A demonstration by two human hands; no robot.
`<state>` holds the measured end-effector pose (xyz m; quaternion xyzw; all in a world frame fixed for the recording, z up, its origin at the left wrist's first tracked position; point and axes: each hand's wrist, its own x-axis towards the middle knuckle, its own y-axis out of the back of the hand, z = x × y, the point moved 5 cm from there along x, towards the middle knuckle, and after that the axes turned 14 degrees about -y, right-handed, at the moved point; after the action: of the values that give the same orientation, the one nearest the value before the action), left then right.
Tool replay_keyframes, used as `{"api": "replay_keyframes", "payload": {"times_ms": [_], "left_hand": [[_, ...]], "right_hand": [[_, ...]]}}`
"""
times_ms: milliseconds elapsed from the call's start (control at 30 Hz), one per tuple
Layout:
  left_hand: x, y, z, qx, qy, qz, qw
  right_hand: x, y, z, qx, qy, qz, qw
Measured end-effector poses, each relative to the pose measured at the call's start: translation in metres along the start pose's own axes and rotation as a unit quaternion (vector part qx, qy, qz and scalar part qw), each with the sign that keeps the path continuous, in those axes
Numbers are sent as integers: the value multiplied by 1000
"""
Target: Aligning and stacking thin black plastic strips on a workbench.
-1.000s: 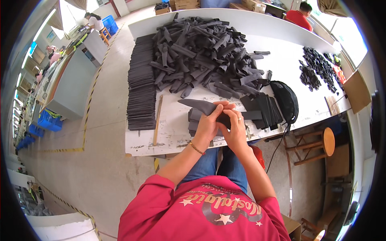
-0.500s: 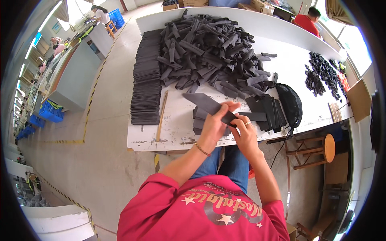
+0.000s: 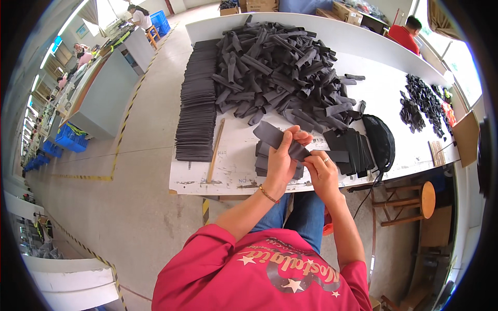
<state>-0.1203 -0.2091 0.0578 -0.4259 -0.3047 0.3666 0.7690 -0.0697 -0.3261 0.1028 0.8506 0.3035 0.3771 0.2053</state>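
With the fingers of the left hand (image 3: 282, 160) and right hand (image 3: 322, 173) pinching the dark fabric strip (image 3: 280, 139) above the white table (image 3: 236, 166) edge, keep its edges aligned before adding it to the small stack (image 3: 263, 158).

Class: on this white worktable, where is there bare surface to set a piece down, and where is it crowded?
Bare table lies between the big heap of strips and the small dark pile, and between the wooden stick and the short stack. The far-left quarter is crowded.
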Motion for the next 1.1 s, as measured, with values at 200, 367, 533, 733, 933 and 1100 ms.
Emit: {"api": "replay_keyframes", "payload": {"times_ms": [200, 367, 533, 733, 933, 1100], "left_hand": [[-4, 1, -5, -5, 7, 7, 1000], [-3, 5, -7, -3, -2, 10, 1000], [-3, 8, -8, -3, -10, 14, 1000], [-4, 11, -10, -4, -29, 25, 999], [-2, 14, -9, -1, -23, 32, 999], [0, 7, -1, 38, -19, 13, 999]], "right_hand": [[2, -4, 2, 23, -6, -5, 1000], [2, -9, 5, 30, -16, -6, 999], [2, -12, 6, 40, -21, -9, 999], [2, -16, 6, 48, -43, -23, 998], [-1, -18, 9, 39, -47, -22, 998], [-5, -37, 21, 287, -279, -43, 915]]}}
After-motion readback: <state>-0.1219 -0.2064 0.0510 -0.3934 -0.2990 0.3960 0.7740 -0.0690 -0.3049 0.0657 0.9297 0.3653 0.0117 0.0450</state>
